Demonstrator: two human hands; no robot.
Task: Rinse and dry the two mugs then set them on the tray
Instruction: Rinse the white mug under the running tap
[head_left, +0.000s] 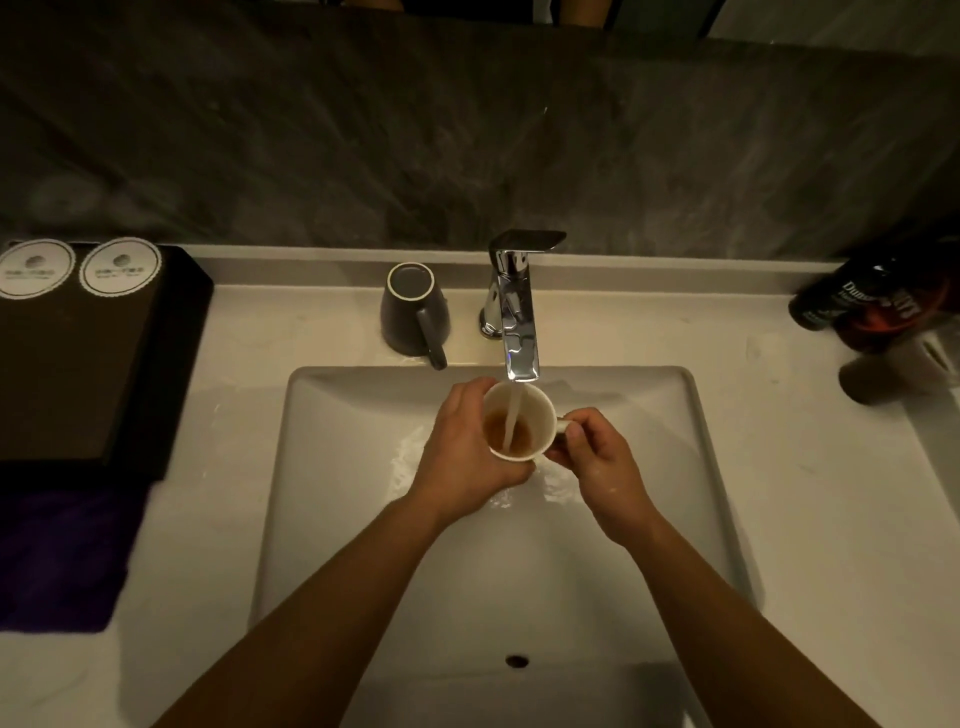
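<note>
Tray (78, 374): black, far left on the counter. Dark mug (413, 312): inverted, beside faucet (514, 312). White mug (540, 415): under the stream; left hand (462, 452) wraps its body, right hand (597, 457) pinches its handle. Likely rigid, breakable, slick wet; body-plus-handle hold suits.

Chrome faucet (514, 306), dark bottle (872, 301) (far right)

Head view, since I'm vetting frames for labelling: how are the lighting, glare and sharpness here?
In the head view the light is dim and warm; the chrome faucet carries bright glare; the mug under it reads fairly sharply; the dark bottles at the right edge are blurred and stretched by the wide lens; the black tray at left loses detail in shadow.
</note>
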